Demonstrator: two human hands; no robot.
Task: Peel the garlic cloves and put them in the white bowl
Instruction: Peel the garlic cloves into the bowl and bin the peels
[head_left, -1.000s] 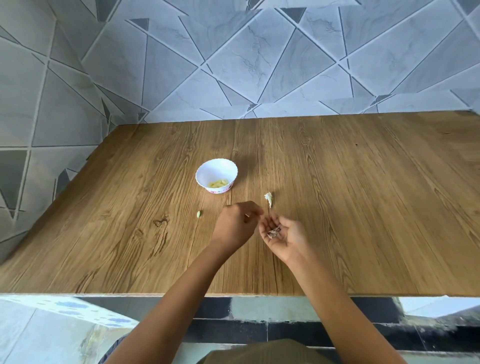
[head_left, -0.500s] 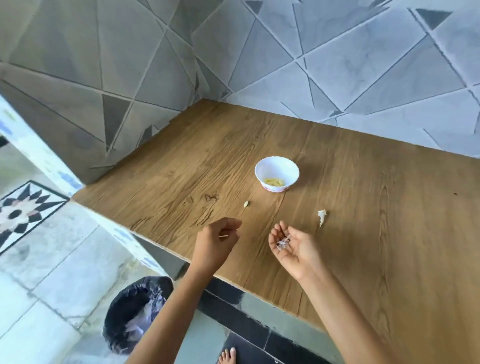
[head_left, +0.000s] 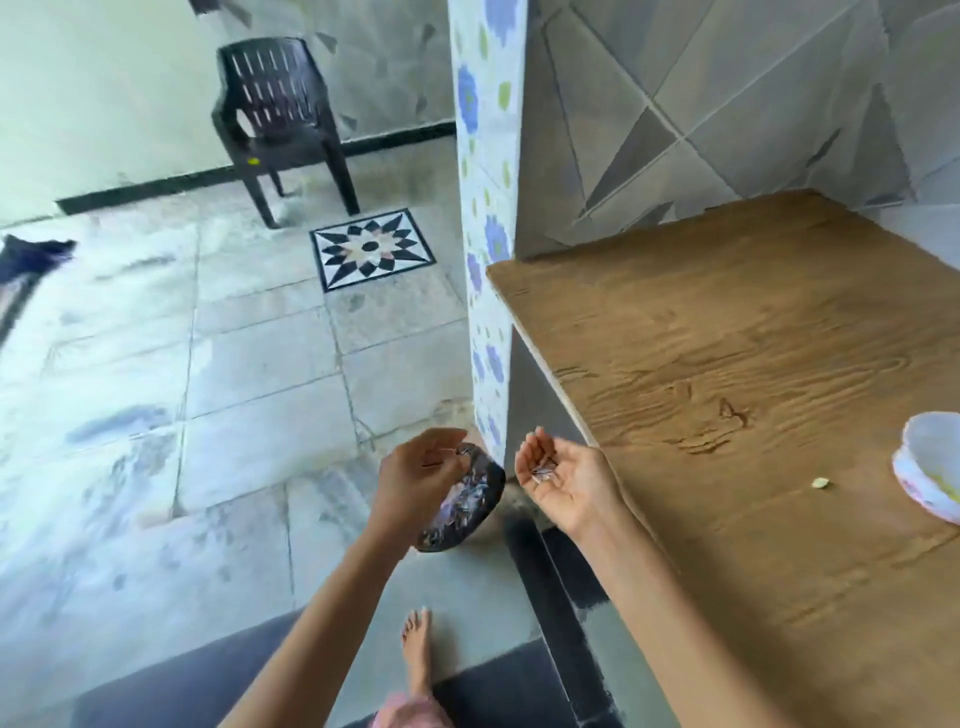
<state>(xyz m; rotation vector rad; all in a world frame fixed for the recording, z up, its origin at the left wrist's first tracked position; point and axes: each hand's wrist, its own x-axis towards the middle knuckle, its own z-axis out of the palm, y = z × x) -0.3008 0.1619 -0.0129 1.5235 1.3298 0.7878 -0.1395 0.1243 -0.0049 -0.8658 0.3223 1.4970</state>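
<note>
Floor (head_left: 234, 389) tiles fill a view that held the table (head_left: 727, 338) a second ago. The head has swung left, and both hands have come off the wood. The left hand (head_left: 421, 478) pinches what looks like a scrap (head_left: 442, 458) over the bin (head_left: 467, 514); the right hand (head_left: 566, 483) lies palm up, fingers loose, with skins (head_left: 543, 472) in it — likely waste-clearing, not peeling. Farther off, a clove (head_left: 820, 483) waits near the bowl (head_left: 919, 467). No writing is readable.

Open floor (head_left: 234, 364) left of flowered panel (head_left: 488, 156); lined bin (head_left: 467, 514) directly under left hand (head_left: 415, 480) pinching garlic skin (head_left: 448, 451); wooden table (head_left: 727, 338) at right, carrying clove (head_left: 820, 484) and white bowl (head_left: 922, 486).
</note>
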